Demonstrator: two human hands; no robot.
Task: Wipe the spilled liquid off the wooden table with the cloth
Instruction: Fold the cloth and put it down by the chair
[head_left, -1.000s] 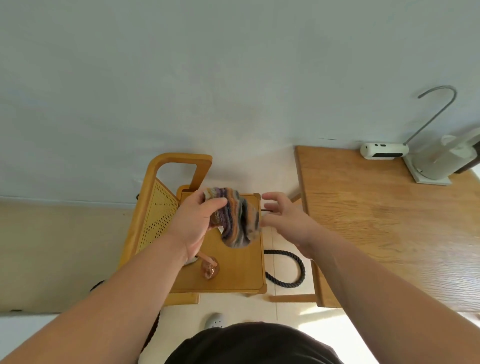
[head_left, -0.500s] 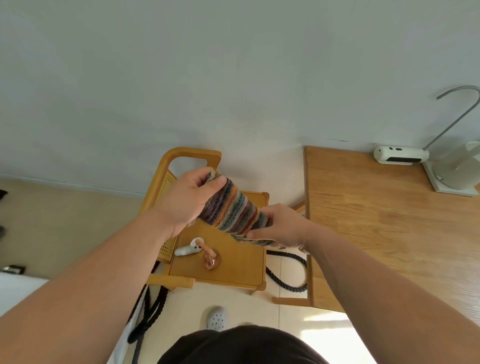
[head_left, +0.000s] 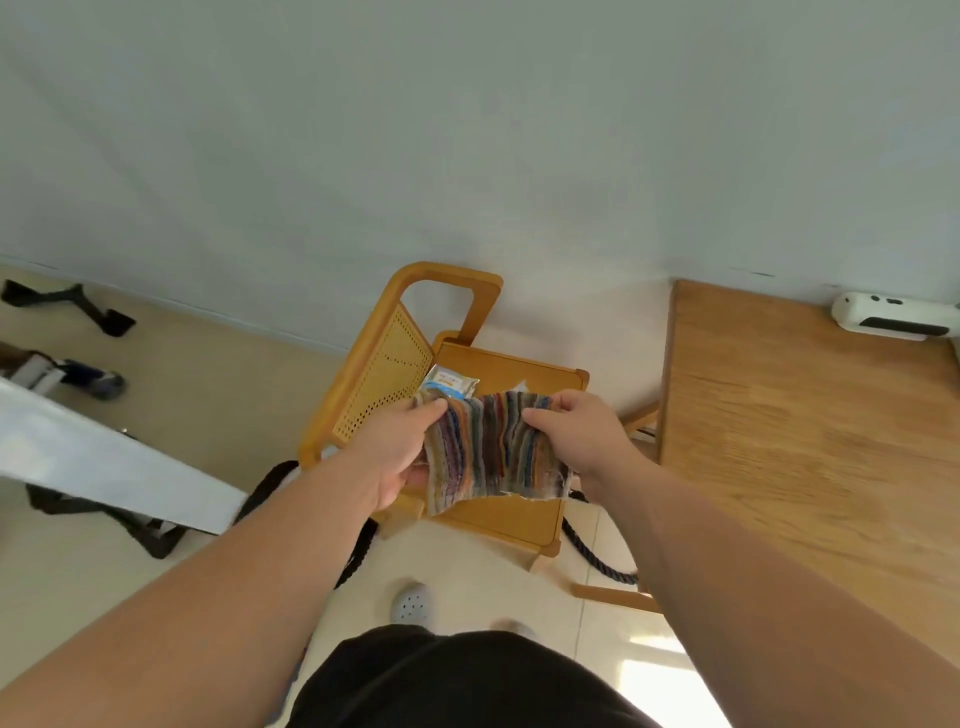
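A striped multicoloured cloth (head_left: 488, 452) is stretched flat between both hands, above a wooden chair. My left hand (head_left: 400, 447) pinches its left edge and my right hand (head_left: 571, 436) grips its right edge. The wooden table (head_left: 810, 447) lies to the right of my hands, apart from the cloth. I cannot make out any spilled liquid on its surface; the wood looks blurred.
The wooden chair (head_left: 410, 338) with a cane back stands under my hands, a small packet (head_left: 449, 387) on its seat. A black rope (head_left: 592, 556) lies on the floor by the table leg. A white device (head_left: 888, 317) sits at the table's far edge. A white panel (head_left: 104, 457) is at left.
The cloth went from bunched in my left hand to spread open between both hands. My view swung left, so less of the table shows.
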